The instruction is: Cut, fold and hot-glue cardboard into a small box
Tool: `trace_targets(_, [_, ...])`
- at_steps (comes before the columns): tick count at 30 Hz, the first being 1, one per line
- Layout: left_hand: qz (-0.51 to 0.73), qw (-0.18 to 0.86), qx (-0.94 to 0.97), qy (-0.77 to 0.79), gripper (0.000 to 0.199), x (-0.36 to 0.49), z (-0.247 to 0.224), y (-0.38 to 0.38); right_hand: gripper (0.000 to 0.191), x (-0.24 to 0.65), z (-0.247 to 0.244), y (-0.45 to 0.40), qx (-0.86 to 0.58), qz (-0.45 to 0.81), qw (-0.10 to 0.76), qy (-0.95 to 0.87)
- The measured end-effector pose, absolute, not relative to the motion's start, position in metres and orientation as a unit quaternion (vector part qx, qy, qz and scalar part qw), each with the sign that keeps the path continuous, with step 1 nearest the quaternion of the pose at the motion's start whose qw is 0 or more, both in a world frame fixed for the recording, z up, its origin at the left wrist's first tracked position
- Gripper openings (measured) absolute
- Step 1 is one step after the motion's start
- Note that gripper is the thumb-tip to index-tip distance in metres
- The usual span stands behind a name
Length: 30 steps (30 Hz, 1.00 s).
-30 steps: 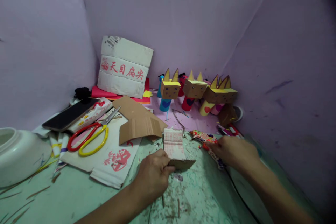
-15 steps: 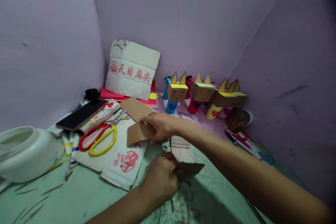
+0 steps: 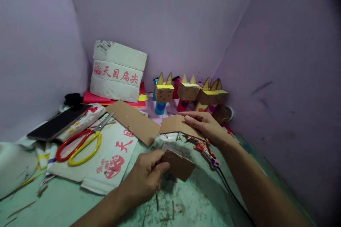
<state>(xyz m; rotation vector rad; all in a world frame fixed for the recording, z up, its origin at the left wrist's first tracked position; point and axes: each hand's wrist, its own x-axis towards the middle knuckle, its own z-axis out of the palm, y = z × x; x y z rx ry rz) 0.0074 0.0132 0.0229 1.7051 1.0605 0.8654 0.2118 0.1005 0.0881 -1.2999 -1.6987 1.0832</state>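
My left hand (image 3: 149,172) pinches a small brown cardboard piece (image 3: 179,166) near the front middle of the table. Between the thumb and fingers of my right hand (image 3: 204,125) is a creased strip of brown cardboard (image 3: 177,124), held a little farther back. Beneath that strip lies a patterned tool with a black cord, perhaps a glue gun (image 3: 207,152), partly covered. A flat brown cardboard sheet (image 3: 135,120) rests to the left of the strip. Scissors (image 3: 85,138) with one red and one yellow handle lie open on white printed cardboard (image 3: 93,170).
Several cardboard figures with pointed ears (image 3: 164,94) stand along the back. A white printed box panel (image 3: 118,71) leans on the wall. At left are a phone (image 3: 58,122), markers (image 3: 48,150) and a white pot (image 3: 16,166). Cardboard scraps litter the green tabletop (image 3: 69,202).
My right hand has lifted the creased strip off the white cardboard and carried it right, over the corded tool. My left hand still holds its piece, now turned. The view has shifted right.
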Motion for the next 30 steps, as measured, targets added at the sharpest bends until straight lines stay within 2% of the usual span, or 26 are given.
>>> trace_targets(3, [0.355, 0.406, 0.71, 0.453, 0.023, 0.008, 0.034, 0.007, 0.039, 0.213, 0.067, 0.092, -0.517, 0.465, 0.394, -0.601])
trace_targets(7, [0.365, 0.434, 0.658, 0.495, 0.029, 0.011, 0.038, 0.001, 0.029, 0.205, 0.059, 0.086, -0.524, 0.452, 0.41, -0.594])
trace_targets(12, [0.383, 0.446, 0.636, 0.499, 0.03, 0.018, 0.029, -0.005, 0.027, 0.196, 0.055, 0.081, -0.524, 0.4, 0.443, -0.607])
trace_targets(16, [0.384, 0.467, 0.617, 0.504, 0.026, 0.024, 0.017, -0.007, 0.03, 0.195, 0.05, 0.079, -0.521, 0.38, 0.437, -0.627])
trace_targets(21, [0.413, 0.396, 0.624, 0.533, 0.022, 0.031, 0.0, -0.001, 0.031, 0.196, 0.043, 0.08, -0.533, 0.358, 0.42, -0.641])
trace_targets(30, [0.403, 0.387, 0.654, 0.51, 0.028, 0.027, -0.005, 0.003, 0.028, 0.192, 0.032, 0.082, -0.534, 0.365, 0.4, -0.649])
